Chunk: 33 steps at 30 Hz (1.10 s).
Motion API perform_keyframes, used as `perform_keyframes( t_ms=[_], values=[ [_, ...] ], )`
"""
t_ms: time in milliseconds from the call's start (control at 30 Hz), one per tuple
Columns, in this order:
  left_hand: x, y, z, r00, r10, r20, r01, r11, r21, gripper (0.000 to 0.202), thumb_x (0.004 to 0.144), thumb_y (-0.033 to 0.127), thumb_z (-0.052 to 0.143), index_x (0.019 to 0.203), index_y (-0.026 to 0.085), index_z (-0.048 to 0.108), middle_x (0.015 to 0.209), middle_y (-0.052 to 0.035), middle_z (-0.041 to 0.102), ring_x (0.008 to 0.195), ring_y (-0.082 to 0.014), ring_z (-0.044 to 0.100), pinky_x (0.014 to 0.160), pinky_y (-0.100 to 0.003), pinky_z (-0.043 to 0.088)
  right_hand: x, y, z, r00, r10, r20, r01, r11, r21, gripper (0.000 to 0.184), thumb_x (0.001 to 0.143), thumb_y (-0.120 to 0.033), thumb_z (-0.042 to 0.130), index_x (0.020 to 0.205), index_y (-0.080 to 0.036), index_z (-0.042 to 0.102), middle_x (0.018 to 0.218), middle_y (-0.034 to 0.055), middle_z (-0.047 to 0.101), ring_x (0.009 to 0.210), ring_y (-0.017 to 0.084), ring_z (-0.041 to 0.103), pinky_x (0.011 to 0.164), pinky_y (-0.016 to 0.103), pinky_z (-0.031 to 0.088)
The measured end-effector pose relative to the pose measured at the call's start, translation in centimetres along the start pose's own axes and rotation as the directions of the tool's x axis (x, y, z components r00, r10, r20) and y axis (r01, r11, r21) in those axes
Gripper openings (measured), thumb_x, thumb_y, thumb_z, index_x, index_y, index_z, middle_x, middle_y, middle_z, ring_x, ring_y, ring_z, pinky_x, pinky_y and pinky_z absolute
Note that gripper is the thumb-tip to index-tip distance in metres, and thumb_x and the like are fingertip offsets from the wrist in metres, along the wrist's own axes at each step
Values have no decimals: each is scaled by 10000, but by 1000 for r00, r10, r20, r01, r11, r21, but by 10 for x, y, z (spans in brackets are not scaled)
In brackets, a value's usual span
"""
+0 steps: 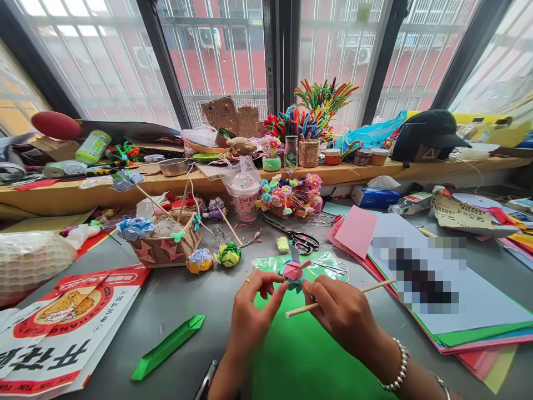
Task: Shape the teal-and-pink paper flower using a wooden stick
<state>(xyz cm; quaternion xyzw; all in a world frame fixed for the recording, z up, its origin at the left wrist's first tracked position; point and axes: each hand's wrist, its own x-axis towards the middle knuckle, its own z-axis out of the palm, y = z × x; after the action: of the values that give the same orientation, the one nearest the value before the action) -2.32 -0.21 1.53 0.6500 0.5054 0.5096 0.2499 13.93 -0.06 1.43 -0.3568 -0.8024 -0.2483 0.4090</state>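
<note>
The origami flower (292, 270), pink with teal lower petals, is held above the far part of the green sheet (316, 355); a grey flap on it points up, away from the person. Left hand (254, 305): thumb and index finger close on the flower's left edge. Right hand (345, 305): thumb and fingers together at its right edge, also retaining the wooden stick (377, 286). Stick axis: diagonal, near end left, far end right, toward the paper stack (478, 303).

The red-and-white bag (62, 328) bears "ZHANG TUN" and repeated "TUN".
</note>
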Motion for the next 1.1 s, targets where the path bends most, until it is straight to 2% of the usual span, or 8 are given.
perform_keyframes(
  t_ms=[100,167,300,400,533,833,1100],
  values=[
    [3,4,-4,970,-203,131,224,960,-168,242,773,376,528,687,178,637,622,10,543,604,-139,504,578,-234,413,1,1,0,1000,5,-7,-5,1000,-21,293,878,-124,429,598,-166,506,478,-21,485,419,98,396,449,241,262],
    [4,5,-4,957,-239,168,268,945,-186,244,759,378,542,680,174,651,621,8,552,608,-140,505,581,-231,412,1,1,0,1000,5,-3,-5,1000,-26,292,874,-121,435,594,-166,504,474,-21,483,415,100,391,448,245,259],
    [3,3,-2,978,-176,112,189,974,-126,198,696,372,609,700,183,667,623,7,558,571,-135,488,561,-236,420,-2,-1,2,1000,-10,5,10,1000,7,234,866,-112,450,650,-154,529,497,-17,498,436,103,418,455,244,272],
    [2,4,-1,981,-181,74,188,977,-104,197,680,366,628,629,177,653,567,19,525,535,-124,461,525,-230,405,-5,-3,2,999,-31,29,29,998,52,185,869,-111,441,731,-143,558,526,-10,521,457,112,435,456,250,289],
    [3,8,-4,971,-215,107,228,966,-123,200,687,343,635,590,169,652,573,17,545,550,-119,465,550,-228,405,-6,-4,0,999,-26,36,23,996,81,163,866,-111,452,752,-146,563,552,-4,543,469,117,438,455,257,297],
    [7,4,-12,982,-150,117,159,984,-81,178,687,328,641,595,178,663,574,4,598,565,-137,516,558,-239,432,-2,-5,-5,998,-38,52,33,995,96,198,867,-113,439,708,-150,551,522,-15,514,451,112,429,448,258,290],
    [11,5,-16,969,-179,169,193,979,-71,178,682,326,640,603,169,668,574,1,591,571,-143,522,560,-242,416,2,-6,-8,997,-41,62,33,991,129,214,874,-119,424,703,-153,548,528,3,539,459,123,423,457,257,275]
  ],
)
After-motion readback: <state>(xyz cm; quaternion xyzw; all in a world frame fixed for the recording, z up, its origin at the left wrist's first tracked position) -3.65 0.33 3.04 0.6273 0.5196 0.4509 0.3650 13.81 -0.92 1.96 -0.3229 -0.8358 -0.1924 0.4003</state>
